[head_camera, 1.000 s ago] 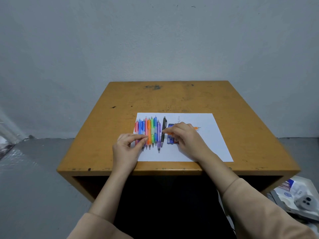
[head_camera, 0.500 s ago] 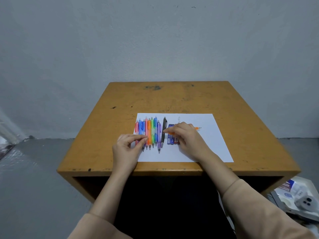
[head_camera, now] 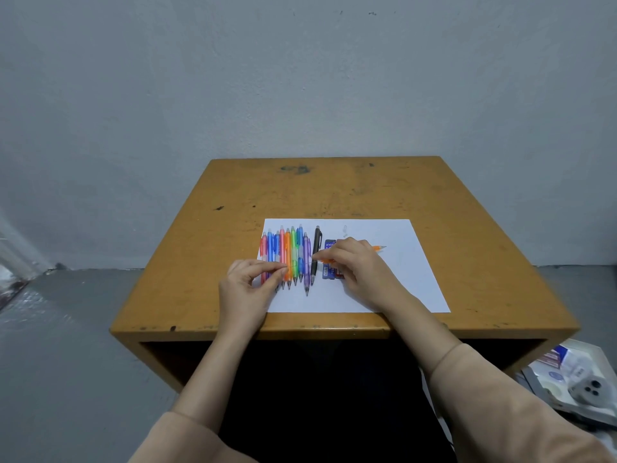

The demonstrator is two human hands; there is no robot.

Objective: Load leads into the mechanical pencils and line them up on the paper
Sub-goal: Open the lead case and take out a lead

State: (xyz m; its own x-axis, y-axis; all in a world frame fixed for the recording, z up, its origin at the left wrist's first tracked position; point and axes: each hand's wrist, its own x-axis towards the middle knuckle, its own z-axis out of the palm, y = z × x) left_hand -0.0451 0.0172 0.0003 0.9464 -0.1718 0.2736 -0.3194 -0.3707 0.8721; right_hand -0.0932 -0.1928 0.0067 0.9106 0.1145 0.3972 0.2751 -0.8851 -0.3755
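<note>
Your left hand (head_camera: 247,289) pinches one end of a thin lead (head_camera: 299,264) between thumb and forefinger, with the other fingers curled in. Your right hand (head_camera: 359,267) grips the orange pencil (head_camera: 379,248) crosswise, its back end pointed at the lead. The two meet in the gap between your hands, but whether the lead has entered the barrel is too fine to tell. The pencil's tip sticks out past the far side of your right hand.

Under and behind the pinch lies the row of pencils (head_camera: 291,252), side by side on the paper (head_camera: 400,282) with their tips toward you. Your left fingers cover part of the leftmost ones. Just right of the row, beneath the lead, a black pencil (head_camera: 316,248) lies a little apart. Blue lead cases (head_camera: 329,246) sit partly under your right hand.

The paper rests on the near half of a worn wooden table (head_camera: 334,188) — beyond it is a grey wall (head_camera: 300,78), and down to your right a tray (head_camera: 587,359) of odds and ends.
</note>
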